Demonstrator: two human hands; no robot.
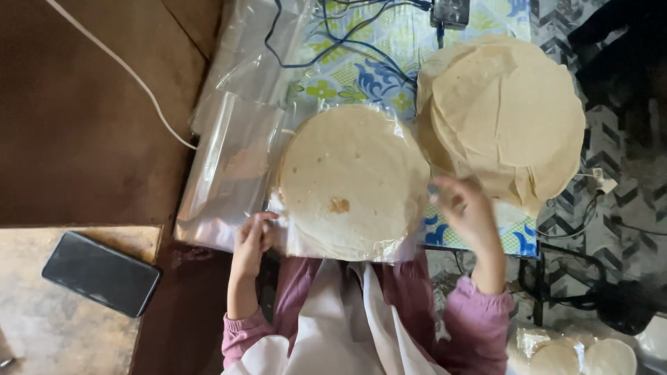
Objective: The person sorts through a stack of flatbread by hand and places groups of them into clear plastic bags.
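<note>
Our left hand (253, 238) pinches the clear plastic bag (306, 239) holding a tortilla stack (351, 182); our right hand (467, 210) is blurred, grip unclear. Between both hands: the bagged stack. Beyond the right: loose tortillas (504, 114). Left: empty bags (229, 170), a phone (101, 273).

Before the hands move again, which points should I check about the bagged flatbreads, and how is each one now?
1. Stack fully inside clear bag: ok, plastic shows around it.
2. Left hand on the bag's near edge: ok.
3. Right hand gripping the bag: cannot tell, blurred.
4. Loose pile apart from the stack: not ok, edges meet.
5. Spare bags lie by the left hand: ok.
6. Cables away from the breads: ok.
</note>
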